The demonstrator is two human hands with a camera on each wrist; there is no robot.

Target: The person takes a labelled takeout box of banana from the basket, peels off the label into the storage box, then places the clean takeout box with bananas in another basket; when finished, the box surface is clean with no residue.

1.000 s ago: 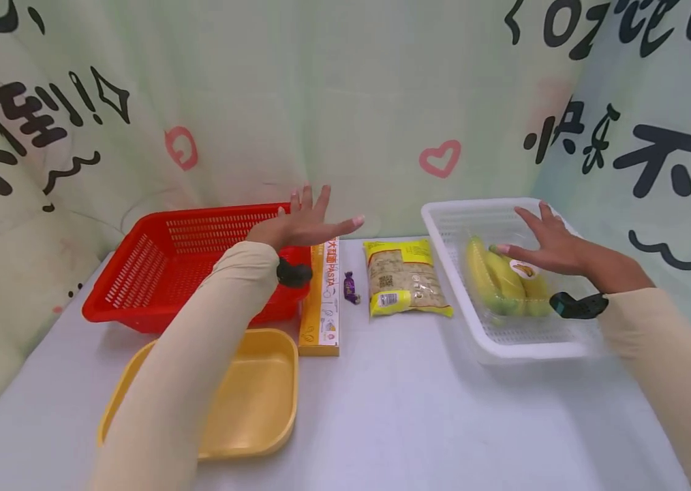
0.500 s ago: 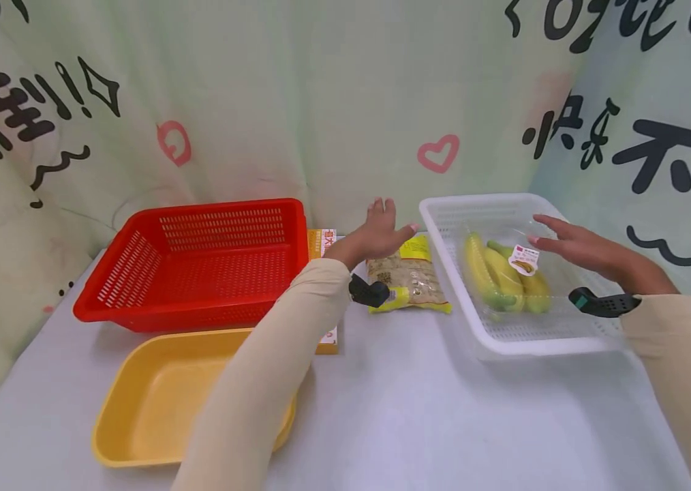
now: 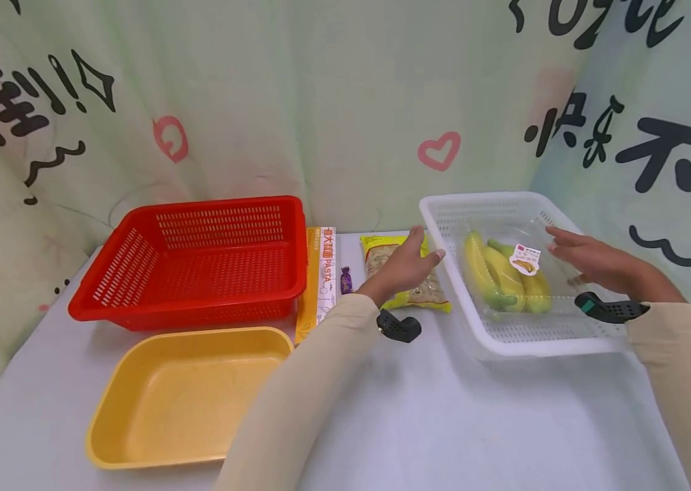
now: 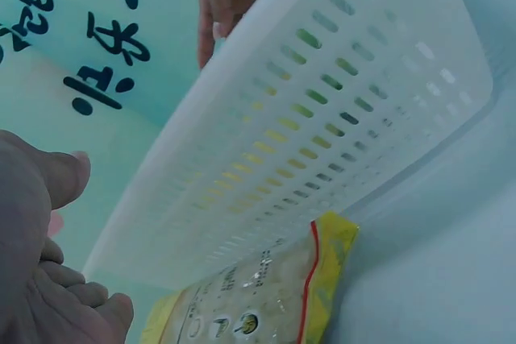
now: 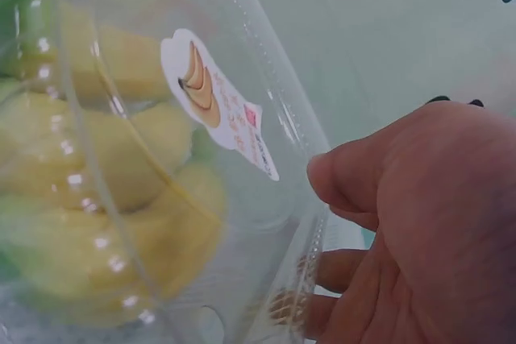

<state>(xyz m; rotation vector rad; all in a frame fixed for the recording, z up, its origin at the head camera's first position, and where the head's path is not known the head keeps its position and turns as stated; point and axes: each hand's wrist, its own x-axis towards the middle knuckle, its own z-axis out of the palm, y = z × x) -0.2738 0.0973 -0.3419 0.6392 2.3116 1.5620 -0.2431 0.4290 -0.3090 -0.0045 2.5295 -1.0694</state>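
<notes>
Hovering with its fingers loosely spread, the left hand (image 3: 405,267) is over the one yellow packet of grain (image 3: 403,281), holding nothing; whether it touches the packet cannot be told. The right hand (image 3: 597,262), fingers (image 5: 343,179) relaxed and open, rests against the clear clamshell of bananas (image 3: 505,273) inside the single white basket (image 3: 542,344). Three bananas show, under a white sticker (image 5: 218,102) with a banana drawing; its writing is too small to read. Left of the left-hand fingers lie one long box printed "PASTA" (image 3: 319,283) and one purple wrapped sweet (image 3: 347,280) on the bench (image 3: 443,423). Farther left stand one red basket (image 3: 198,262) and one yellow tray (image 3: 186,395). Half a second ago the left hand was higher, at the packet's far end; it has since drawn nearer and lower. The right hand has barely shifted.
</notes>
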